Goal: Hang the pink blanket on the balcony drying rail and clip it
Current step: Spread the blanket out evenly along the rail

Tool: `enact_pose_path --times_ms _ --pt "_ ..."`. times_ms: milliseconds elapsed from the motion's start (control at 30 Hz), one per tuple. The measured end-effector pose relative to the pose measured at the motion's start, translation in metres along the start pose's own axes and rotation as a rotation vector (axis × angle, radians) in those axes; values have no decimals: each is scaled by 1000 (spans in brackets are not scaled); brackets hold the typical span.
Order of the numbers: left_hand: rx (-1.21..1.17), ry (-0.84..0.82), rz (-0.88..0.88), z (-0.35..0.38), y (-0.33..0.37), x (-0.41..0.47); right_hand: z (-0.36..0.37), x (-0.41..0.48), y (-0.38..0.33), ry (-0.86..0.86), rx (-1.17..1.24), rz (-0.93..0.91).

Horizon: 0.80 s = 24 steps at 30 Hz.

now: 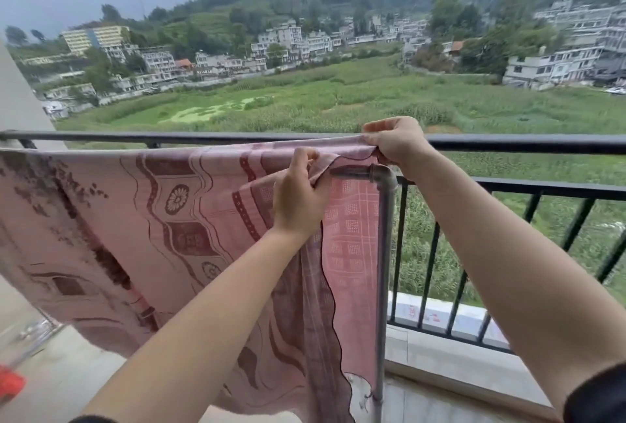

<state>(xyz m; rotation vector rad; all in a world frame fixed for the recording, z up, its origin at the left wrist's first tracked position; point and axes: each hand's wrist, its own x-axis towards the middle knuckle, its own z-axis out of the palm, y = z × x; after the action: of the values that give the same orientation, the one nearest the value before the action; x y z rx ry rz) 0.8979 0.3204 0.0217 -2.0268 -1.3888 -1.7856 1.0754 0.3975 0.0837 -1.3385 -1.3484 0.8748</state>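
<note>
The pink blanket (142, 219) with dark red patterns hangs draped over the grey metal drying rail (382, 176), spreading from the left edge to the rail's right corner. My left hand (298, 199) pinches a fold of the blanket's near edge just below the rail's end. My right hand (394, 144) grips the blanket's top edge above the rail's elbow joint. The rail's upright post (384, 273) runs down along the blanket's right side. No clip is visible.
A black balcony railing (528, 144) with vertical bars runs behind the rail. Below it is a concrete ledge (450, 361). A red object (10, 383) lies on the floor at the lower left. A wall (20, 100) stands at the left.
</note>
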Motion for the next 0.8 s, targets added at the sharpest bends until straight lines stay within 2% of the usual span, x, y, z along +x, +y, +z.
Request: enact_pose_path --times_ms 67,200,267,367,533,800 --pt "22 -6 -1 0 1 9 -7 -1 18 7 7 57" --pt "82 -246 -96 -4 -6 -4 -13 -20 53 -217 29 190" --pt "120 -337 -85 -4 -12 -20 -15 -33 66 -319 92 230" --pt "152 -405 -58 1 -18 -42 -17 -44 80 -349 150 231" --pt "207 -351 -99 10 -17 -64 -14 -54 81 -253 175 143" --pt "229 -165 -39 5 -13 -58 -27 -37 84 -357 90 95"
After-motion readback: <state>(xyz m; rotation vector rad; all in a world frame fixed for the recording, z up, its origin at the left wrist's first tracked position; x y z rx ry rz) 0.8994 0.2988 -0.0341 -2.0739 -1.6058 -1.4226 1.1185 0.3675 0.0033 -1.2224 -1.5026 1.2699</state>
